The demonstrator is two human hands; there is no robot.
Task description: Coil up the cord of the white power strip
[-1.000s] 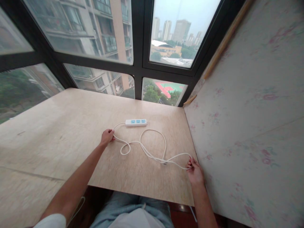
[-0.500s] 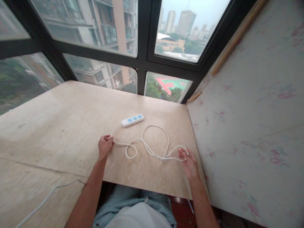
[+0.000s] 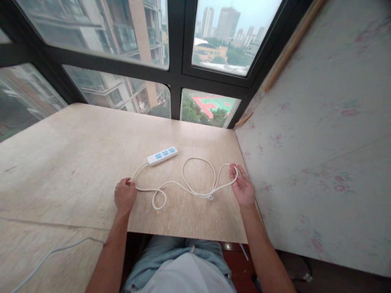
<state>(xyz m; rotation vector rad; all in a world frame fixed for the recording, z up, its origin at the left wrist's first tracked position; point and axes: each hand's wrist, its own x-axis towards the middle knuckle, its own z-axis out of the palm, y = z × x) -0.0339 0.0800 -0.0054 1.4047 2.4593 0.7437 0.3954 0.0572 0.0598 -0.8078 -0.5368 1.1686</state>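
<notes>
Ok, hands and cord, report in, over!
Left hand closed on the long white power cord, near the white three-socket power strip. Right hand open, palm up, cord loop across its fingers. Rest lies looped, crossing itself, on the beige wooden tabletop.

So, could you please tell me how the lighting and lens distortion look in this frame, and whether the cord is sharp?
Head view: soft, even daylight through the windows, no hard shadows or glare on the table; wide-angle lens bends the window frame and table edges; the cord, power strip, left hand and right hand are in focus.
</notes>
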